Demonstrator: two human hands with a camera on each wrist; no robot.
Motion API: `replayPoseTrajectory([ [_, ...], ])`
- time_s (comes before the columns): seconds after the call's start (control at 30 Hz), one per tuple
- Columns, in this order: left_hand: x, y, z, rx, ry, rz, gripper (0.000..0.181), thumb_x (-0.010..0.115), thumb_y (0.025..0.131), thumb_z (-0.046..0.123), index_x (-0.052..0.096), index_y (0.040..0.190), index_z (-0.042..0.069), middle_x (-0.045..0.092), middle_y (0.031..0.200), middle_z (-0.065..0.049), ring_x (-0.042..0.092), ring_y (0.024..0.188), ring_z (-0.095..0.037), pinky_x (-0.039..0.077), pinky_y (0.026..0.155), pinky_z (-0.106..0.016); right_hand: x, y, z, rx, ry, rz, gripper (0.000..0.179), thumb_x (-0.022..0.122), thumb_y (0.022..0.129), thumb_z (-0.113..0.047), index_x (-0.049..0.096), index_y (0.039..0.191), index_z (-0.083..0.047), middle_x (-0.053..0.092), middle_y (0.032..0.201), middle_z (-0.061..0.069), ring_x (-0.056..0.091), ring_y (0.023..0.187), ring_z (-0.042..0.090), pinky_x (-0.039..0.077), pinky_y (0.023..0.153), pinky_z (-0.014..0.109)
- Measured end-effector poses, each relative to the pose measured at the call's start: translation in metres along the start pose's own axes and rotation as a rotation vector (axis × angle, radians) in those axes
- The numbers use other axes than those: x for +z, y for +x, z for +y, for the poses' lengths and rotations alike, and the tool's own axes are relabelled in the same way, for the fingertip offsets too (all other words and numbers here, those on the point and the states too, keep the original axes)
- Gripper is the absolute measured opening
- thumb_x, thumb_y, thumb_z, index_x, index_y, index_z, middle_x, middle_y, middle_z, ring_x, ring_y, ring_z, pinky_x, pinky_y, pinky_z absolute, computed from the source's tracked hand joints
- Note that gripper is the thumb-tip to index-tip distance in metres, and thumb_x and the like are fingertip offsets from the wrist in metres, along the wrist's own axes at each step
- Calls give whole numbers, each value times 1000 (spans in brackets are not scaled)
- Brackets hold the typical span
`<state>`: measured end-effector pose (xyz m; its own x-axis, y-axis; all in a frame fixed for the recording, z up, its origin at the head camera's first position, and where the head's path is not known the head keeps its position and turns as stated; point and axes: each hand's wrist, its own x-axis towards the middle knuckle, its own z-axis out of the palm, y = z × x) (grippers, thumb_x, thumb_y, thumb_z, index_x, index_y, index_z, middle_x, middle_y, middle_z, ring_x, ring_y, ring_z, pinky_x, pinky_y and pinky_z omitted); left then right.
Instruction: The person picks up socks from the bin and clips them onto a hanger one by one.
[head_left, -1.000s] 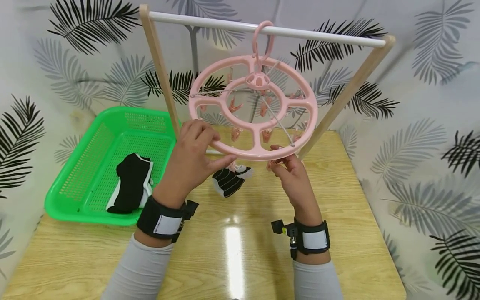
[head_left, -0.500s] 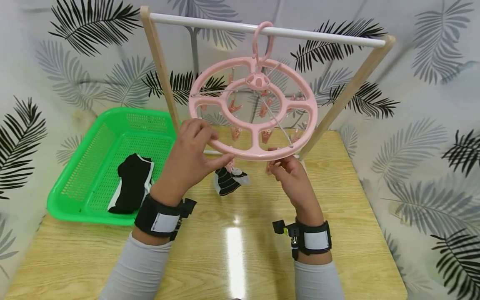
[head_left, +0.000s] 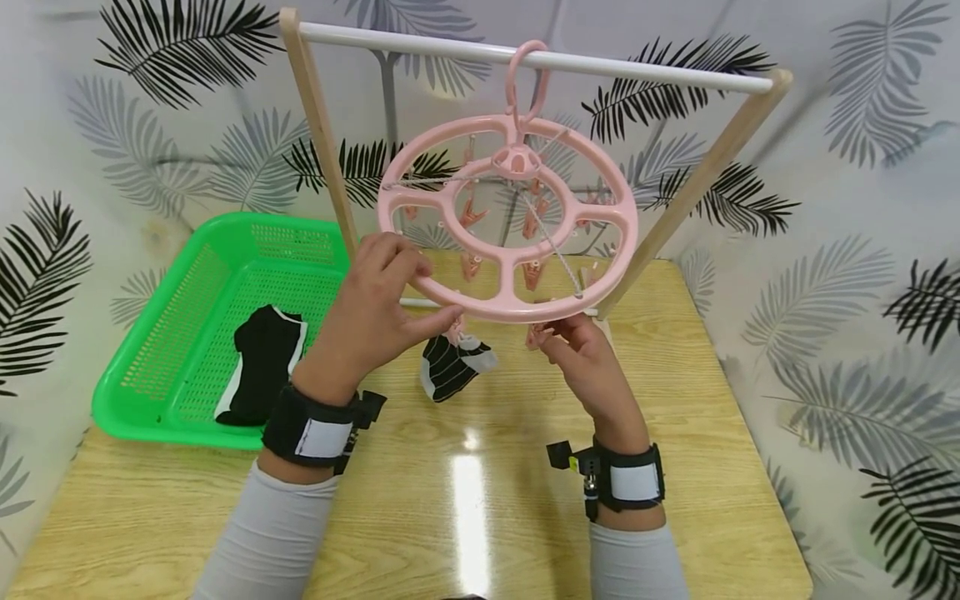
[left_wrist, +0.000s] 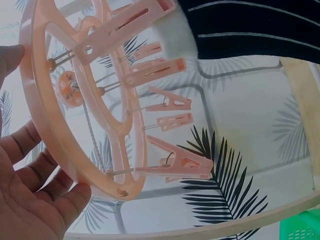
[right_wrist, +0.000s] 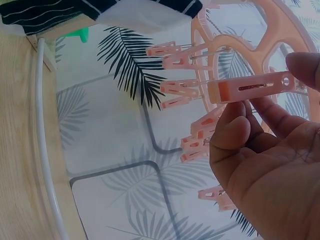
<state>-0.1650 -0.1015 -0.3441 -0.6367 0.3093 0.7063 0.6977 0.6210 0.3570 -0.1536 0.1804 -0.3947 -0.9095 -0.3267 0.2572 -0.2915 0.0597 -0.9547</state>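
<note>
A pink round clip hanger (head_left: 517,310) hangs by its hook from a white rail. My left hand (head_left: 367,312) holds the front left of its rim, thumb low and fingers over the top. Under the front right of the rim, my right hand (head_left: 596,367) pinches a pink clothespin (right_wrist: 255,89), its fingers partly hidden behind the rim and the pin. Between my hands hangs a black sock (head_left: 450,371) with white stripes and white ends, caught in another clothespin (head_left: 455,331). Several more clothespins (left_wrist: 175,162) dangle from the ring without cloth.
A green basket (head_left: 127,367) stands at the left, with a black-and-white cloth item (head_left: 262,367) lying in it. The rail (head_left: 645,73) sits on wooden posts (head_left: 690,183) rising from the table (head_left: 675,533). Leaf-patterned sheeting (head_left: 825,250) stands behind.
The hanger's front rim has turned slightly to the left, and my left hand has shifted left with it. The sock has swung a little. My right hand has barely moved.
</note>
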Motion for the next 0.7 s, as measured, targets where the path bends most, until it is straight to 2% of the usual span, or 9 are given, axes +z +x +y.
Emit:
replayPoseTrajectory([
  [0.13, -1, 0, -1, -3, -4, -4, 46, 90, 72, 32, 62, 91, 1, 55, 98, -13, 48, 102, -33, 41, 92, -45, 0, 0, -2, 2, -6, -1, 19, 52, 99, -5, 59, 117, -1, 55, 94, 14, 50, 84, 30, 41, 68, 29],
  [0.27, -2, 1, -3, -6, -3, -14, 46, 90, 72, 31, 62, 91, 1, 54, 98, -12, 48, 103, -33, 41, 93, -44, 0, 0, -2, 4, -13, -6, 18, 55, 98, -5, 58, 115, 1, 55, 95, 13, 52, 86, 29, 47, 70, 29],
  [0.37, -3, 1, -5, 1, 6, -24, 46, 90, 72, 31, 61, 90, 1, 53, 96, -12, 47, 102, -33, 41, 92, -44, 1, 0, -2, -6, -21, -15, 19, 58, 97, -3, 57, 115, 2, 55, 98, 13, 54, 91, 29, 52, 74, 31],
  [0.53, -3, 3, -8, 15, 18, -32, 47, 90, 73, 32, 61, 90, 0, 53, 96, -13, 47, 101, -33, 40, 92, -44, 2, -3, -4, -12, -46, -18, 23, 61, 96, 0, 56, 117, 5, 55, 103, 14, 55, 99, 29, 53, 79, 32],
  [0.7, -4, 5, -10, 10, 13, -25, 46, 89, 74, 32, 62, 92, 0, 54, 99, -14, 47, 103, -33, 41, 92, -44, 5, -5, -7, -34, -40, 14, 18, 62, 96, 1, 56, 113, 6, 56, 101, 14, 56, 95, 28, 54, 76, 33],
])
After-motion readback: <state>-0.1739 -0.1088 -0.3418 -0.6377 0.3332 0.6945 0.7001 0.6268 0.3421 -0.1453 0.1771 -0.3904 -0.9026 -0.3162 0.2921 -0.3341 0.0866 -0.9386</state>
